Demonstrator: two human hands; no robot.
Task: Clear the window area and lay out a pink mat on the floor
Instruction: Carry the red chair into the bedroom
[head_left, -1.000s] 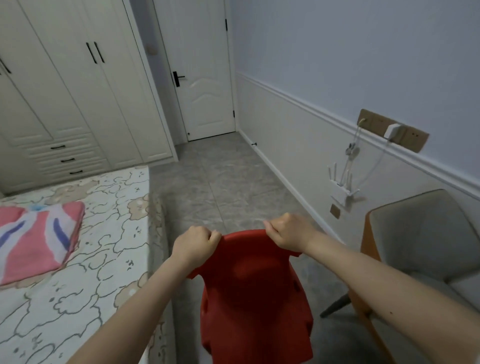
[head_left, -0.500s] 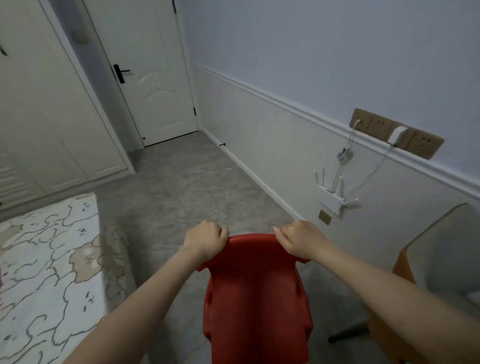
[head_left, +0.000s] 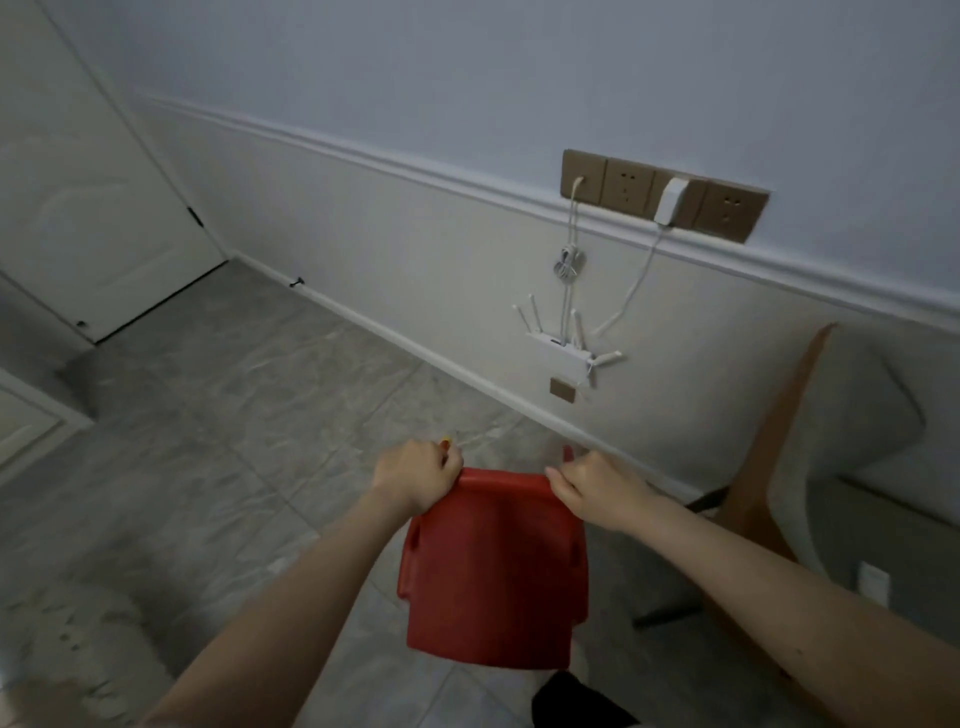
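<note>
Here, a person carries a red plastic chair (head_left: 493, 566) above the grey tiled floor (head_left: 218, 447), both hands clamped on the upper rim of its backrest. The left hand (head_left: 418, 475) curls its fingers over the rim's left corner; the right hand (head_left: 592, 486) grips the right corner, fingers folded over the far side. The chair hangs between the outstretched forearms, its back facing the camera. Ahead runs a white wainscoted wall under pale blue paint, carrying a brown socket strip (head_left: 665, 195) with a white plug adapter (head_left: 670, 200) and cables dropping to a white router (head_left: 563, 348) mounted low on the wall. At the right edge stands a grey upholstered chair (head_left: 852, 431) with an orange shell. A white door (head_left: 93, 218) shows at far left. No pink mat appears in view.
</note>
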